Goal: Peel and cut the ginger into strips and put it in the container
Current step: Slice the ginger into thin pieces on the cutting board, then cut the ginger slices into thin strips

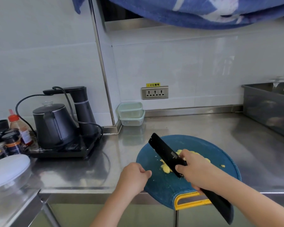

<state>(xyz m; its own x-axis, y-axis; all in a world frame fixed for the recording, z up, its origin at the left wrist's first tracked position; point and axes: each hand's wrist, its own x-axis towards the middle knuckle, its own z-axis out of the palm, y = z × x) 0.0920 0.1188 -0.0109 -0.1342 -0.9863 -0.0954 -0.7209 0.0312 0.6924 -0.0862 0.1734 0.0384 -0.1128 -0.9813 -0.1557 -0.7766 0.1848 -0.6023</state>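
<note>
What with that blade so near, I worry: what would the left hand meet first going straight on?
Probably the ginger pieces on the cutting board, with the knife just behind; depth is unclear.

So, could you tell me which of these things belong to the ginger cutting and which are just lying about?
For the job: ginger, knife in the right hand, cutting board, stacked containers.
Lying about: kettle, jars, wall socket, grey tub.
</note>
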